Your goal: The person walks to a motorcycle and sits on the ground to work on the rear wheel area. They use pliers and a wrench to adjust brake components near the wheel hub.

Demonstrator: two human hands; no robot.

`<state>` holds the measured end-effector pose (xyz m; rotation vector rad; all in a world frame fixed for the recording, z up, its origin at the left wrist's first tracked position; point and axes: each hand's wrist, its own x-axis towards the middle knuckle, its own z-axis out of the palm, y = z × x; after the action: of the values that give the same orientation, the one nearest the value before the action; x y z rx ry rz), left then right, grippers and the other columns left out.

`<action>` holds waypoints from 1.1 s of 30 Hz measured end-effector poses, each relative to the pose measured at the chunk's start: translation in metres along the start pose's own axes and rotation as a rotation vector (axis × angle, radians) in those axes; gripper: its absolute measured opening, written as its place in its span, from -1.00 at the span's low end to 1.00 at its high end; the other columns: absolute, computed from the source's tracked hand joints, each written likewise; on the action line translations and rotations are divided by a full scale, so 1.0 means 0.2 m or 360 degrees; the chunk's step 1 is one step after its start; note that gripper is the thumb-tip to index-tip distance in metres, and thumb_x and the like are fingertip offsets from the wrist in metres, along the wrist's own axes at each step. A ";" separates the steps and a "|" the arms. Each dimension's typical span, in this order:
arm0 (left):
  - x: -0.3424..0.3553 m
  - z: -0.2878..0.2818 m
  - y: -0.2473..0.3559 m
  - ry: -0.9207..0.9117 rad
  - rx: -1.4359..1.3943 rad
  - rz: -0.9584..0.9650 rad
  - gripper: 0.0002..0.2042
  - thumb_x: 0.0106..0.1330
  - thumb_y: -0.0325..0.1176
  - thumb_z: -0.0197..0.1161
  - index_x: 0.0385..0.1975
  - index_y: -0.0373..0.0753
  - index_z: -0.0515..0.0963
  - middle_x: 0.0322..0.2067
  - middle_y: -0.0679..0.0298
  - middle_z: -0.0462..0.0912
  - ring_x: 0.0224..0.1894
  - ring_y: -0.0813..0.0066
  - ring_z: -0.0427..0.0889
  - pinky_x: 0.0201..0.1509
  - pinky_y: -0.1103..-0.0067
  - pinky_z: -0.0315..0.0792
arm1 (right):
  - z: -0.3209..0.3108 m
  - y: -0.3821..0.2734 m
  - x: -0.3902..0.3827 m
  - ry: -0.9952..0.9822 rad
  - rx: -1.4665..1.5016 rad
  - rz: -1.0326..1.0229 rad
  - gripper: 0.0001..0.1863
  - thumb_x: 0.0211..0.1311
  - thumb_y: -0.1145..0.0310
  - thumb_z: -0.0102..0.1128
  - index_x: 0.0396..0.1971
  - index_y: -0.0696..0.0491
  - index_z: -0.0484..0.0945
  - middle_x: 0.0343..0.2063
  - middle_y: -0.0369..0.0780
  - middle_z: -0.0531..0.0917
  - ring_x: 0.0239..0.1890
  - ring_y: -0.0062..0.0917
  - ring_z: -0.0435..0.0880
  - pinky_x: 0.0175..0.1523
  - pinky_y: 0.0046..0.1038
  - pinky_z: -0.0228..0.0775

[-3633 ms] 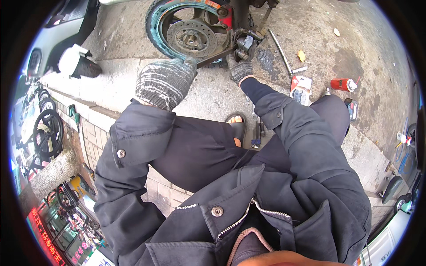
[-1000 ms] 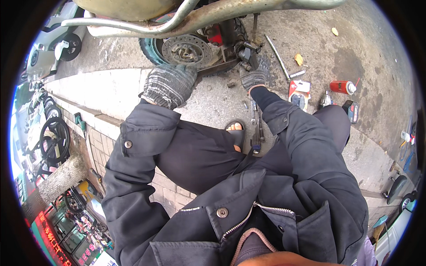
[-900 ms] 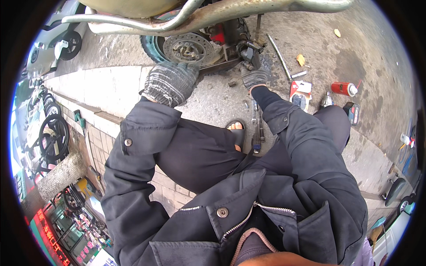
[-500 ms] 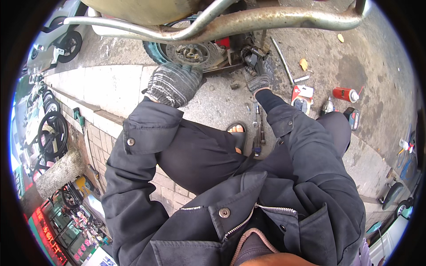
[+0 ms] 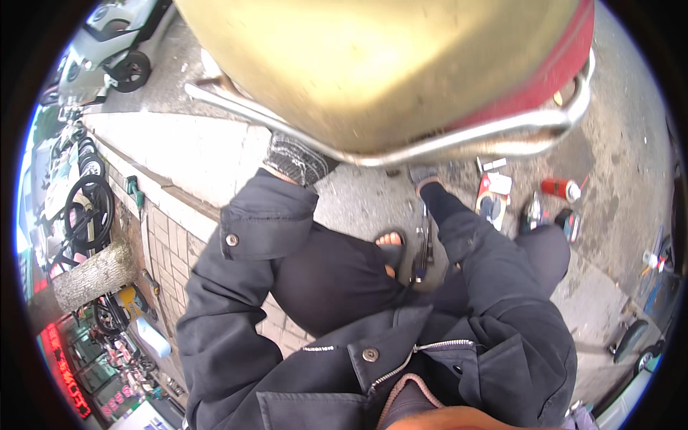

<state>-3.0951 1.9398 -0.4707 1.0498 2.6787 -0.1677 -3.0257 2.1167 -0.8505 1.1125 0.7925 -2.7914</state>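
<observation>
1. Scooter body (image 5: 380, 64), big, tan and red, fills the top of the view. It is very close to the camera and blurry, because the person leans in right under it.
2. A shiny metal bar (image 5: 430, 147) runs along the bottom edge of the scooter body. Both hands go under this bar, so most of each hand is hidden.
3. The left hand (image 5: 297, 159) wears a grey knit glove. Only the cuff and back of the glove show. I cannot tell if its grip is wide, narrow or holding something.
4. The right hand (image 5: 424, 174) wears a dark glove and is nearly all hidden too. I cannot tell its grip either.
5. The person squats low on the grey ground (image 5: 358, 204), with a foot in a sandal (image 5: 390, 247) planted between the knees, likely to stay steady.
6. A long metal tool (image 5: 424, 244) lies just beside the foot, close to the right arm.
7. A red spray can (image 5: 561, 188) and a red and white pack (image 5: 493, 193) lie on the ground to the right, near the right hand.
</observation>
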 end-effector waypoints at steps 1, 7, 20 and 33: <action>-0.01 -0.01 0.01 0.0008 -0.0034 -0.0001 -0.67 0.21 -0.13 0.28 -0.18 -0.26 0.59 -0.25 0.14 0.65 -0.20 0.23 0.64 -0.10 0.33 0.51 | 0.05 -0.02 -0.01 0.0112 0.0381 0.0124 -0.60 0.39 0.26 -0.20 0.16 0.01 0.38 0.15 -0.23 0.48 0.17 -0.38 0.43 0.25 -0.27 0.29; -0.03 -0.08 0.06 0.0150 -0.0389 0.0034 -0.63 0.15 -0.19 0.37 -0.11 -0.27 0.58 -0.19 0.16 0.65 -0.15 0.27 0.64 -0.03 0.36 0.52 | 0.18 -0.16 -0.06 0.0229 0.0761 0.0142 -0.61 0.43 0.19 -0.21 0.10 -0.01 0.45 0.06 -0.25 0.57 0.09 -0.33 0.51 0.17 -0.16 0.38; -0.08 -0.05 0.14 0.0191 -0.2973 -0.0238 -0.34 -0.16 -0.67 0.36 0.10 -0.27 0.44 -0.06 0.16 0.59 -0.02 0.23 0.58 0.04 0.35 0.51 | 0.42 -0.39 -0.35 -0.0097 0.0455 0.0455 -0.57 0.31 0.19 -0.08 0.15 -0.07 0.47 0.05 -0.21 0.60 0.11 -0.35 0.56 0.10 -0.31 0.43; -0.06 -0.16 0.29 0.0405 -0.3557 -0.0036 -0.49 -0.33 -0.67 0.13 -0.18 -0.38 0.44 -0.34 0.17 0.44 -0.27 0.35 0.41 -0.10 0.42 0.37 | 0.39 -0.54 -0.55 -0.0192 -0.1969 -0.0274 -0.48 0.03 -0.13 0.20 -0.03 -0.18 0.61 -0.10 -0.18 0.67 0.01 -0.24 0.60 0.08 -0.33 0.44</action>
<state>-3.0538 1.9811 -0.4369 0.0997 1.2457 2.2383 -3.0167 2.1566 -0.6828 0.5953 2.1509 -1.7144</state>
